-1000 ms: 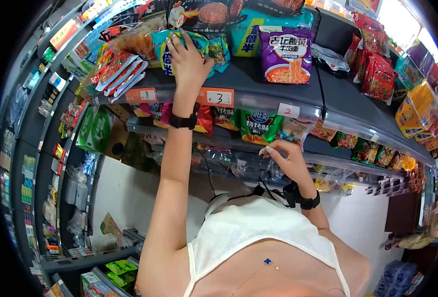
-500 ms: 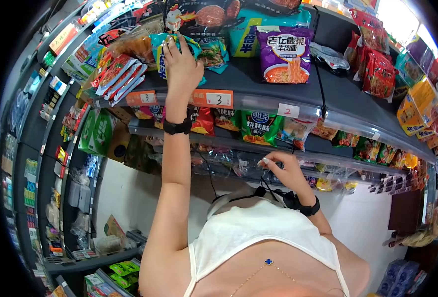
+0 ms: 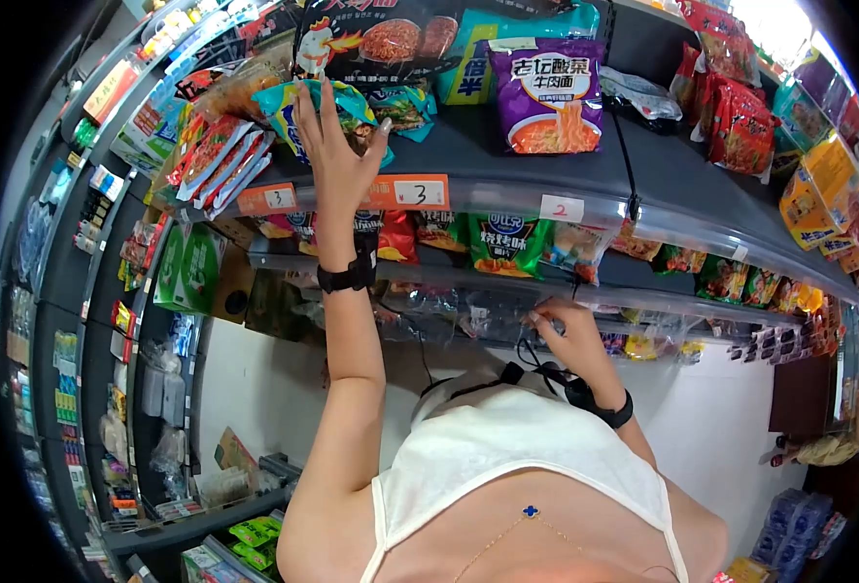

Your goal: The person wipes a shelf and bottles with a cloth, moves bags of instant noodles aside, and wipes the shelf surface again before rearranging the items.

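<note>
- In the upper left of the frame, the stack of flat red-and-white plastic packets (image 3: 218, 160) leans over the shelf's front edge; a brush from the nearby wrist could tip it off.
- Just right of it, the left hand (image 3: 340, 146) lies over a glossy teal-and-yellow plastic packet (image 3: 354, 103), fingers spread and thumb wide. Whether it grips is unclear; slick film under such loose contact could let the packet slide.
- Directly behind, a large black plastic packet with a cartoon chicken (image 3: 376, 47) stands close to the fingertips; a push could knock it backward or topple it.
- Beside the thumb, a smaller teal packet with a food photo (image 3: 408, 109) could be dragged along if caught.
- Right of centre, the upright purple noodle packet (image 3: 551, 97) stands near the dark grey shelf's edge; a sideways bump could drop it.
- Below that, the right hand (image 3: 573, 340) is loosely curled, any hold untellable; the thin black cord (image 3: 543, 371) nearby could snag its fingers.
</note>
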`<state>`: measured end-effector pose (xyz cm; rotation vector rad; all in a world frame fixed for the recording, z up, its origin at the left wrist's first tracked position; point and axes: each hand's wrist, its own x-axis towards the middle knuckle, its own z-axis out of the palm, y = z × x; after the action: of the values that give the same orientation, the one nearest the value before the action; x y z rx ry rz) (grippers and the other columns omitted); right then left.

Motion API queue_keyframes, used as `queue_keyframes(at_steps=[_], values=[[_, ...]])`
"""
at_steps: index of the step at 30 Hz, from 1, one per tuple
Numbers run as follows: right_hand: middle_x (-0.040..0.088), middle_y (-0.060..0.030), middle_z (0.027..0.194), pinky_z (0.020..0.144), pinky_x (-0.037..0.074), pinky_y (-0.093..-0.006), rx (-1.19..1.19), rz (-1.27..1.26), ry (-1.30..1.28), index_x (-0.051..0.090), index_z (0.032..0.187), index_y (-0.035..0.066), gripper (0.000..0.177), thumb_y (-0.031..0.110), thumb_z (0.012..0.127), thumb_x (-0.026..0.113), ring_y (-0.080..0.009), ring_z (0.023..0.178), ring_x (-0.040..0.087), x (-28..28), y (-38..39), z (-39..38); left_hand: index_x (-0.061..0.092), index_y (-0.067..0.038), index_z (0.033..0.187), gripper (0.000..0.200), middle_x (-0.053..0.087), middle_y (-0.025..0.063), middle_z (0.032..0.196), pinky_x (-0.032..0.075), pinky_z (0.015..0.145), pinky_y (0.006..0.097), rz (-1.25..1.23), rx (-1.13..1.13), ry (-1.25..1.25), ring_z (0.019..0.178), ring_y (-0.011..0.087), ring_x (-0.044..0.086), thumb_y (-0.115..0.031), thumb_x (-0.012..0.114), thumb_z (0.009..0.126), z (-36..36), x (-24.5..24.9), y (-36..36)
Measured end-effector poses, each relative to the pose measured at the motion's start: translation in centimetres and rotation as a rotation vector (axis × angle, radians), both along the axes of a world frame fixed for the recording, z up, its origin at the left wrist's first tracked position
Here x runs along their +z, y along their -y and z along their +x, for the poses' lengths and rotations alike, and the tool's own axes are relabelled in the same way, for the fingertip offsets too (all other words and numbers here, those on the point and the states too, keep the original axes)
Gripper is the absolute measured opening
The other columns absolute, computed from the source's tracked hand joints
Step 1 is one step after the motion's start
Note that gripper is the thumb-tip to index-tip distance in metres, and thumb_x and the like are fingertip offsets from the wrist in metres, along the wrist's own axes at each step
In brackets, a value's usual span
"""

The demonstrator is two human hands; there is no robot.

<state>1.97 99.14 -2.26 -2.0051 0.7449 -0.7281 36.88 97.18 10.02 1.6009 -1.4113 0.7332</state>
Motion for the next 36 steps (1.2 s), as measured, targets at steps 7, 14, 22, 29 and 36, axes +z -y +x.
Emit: queue_keyframes(at_steps=[7,14,22,29,36], values=[[0.065,-0.019,0.088,0.069,0.049,-0.0358,-0.02,-0.015,-0.002,0.065,0.09,-0.004,0.018,0.012,0.083,0.06,-0.0346,0.079,0.063,0.6,-0.4,0.2,0.027,-0.016,0.145,0.086,0.016,0.0171,0.151,0.024,0.107,0.0563,-0.05,0.006,0.053,0.139,0.0394,0.013,-0.037,0.074,0.076,0.2,-0.1,-0.1],[0.064,-0.0148,0.094,0.074,0.049,-0.0326,0.006,-0.053,0.037,0.064,0.097,-0.002,0.019,0.011,0.083,0.059,-0.0244,0.084,0.063,3.8,0.9,1.5,0.036,-0.016,0.14,0.081,0.023,0.0175,0.147,0.027,0.105,0.0559,-0.019,0.041,0.118,0.134,0.039,0.021,-0.045,0.073,0.075,1.1,0.4,1.0],[0.059,-0.0137,0.113,0.086,0.047,-0.0303,0.032,-0.217,0.5,0.049,0.124,-0.002,0.058,0.035,0.083,0.068,-0.0202,0.098,0.061,15.1,12.5,8.6,0.037,-0.015,0.14,0.08,0.027,0.0175,0.145,0.028,0.105,0.0552,-0.068,0.046,0.208,0.133,0.0388,0.024,-0.049,0.072,0.075,2.0,-0.3,1.6],[0.06,-0.002,0.085,0.075,0.044,-0.0262,0.082,0.006,0.251,0.064,0.099,0.001,0.052,0.049,0.082,0.066,-0.0135,0.082,0.054,21.9,18.9,18.3,0.032,-0.016,0.143,0.084,0.023,0.0163,0.149,0.029,0.105,0.0554,-0.026,0.033,0.181,0.136,0.0373,0.021,-0.047,0.072,0.076,1.7,0.0,1.1],[0.063,-0.0107,0.098,0.08,0.048,-0.0306,0.019,-0.017,0.595,0.058,0.106,-0.004,0.047,0.034,0.081,0.071,-0.0196,0.091,0.061,19.0,17.9,24.7,0.029,-0.017,0.145,0.087,0.02,0.0163,0.151,0.025,0.107,0.0556,0.06,0.044,0.162,0.138,0.0378,0.017,-0.044,0.073,0.076,1.6,0.1,0.5]])
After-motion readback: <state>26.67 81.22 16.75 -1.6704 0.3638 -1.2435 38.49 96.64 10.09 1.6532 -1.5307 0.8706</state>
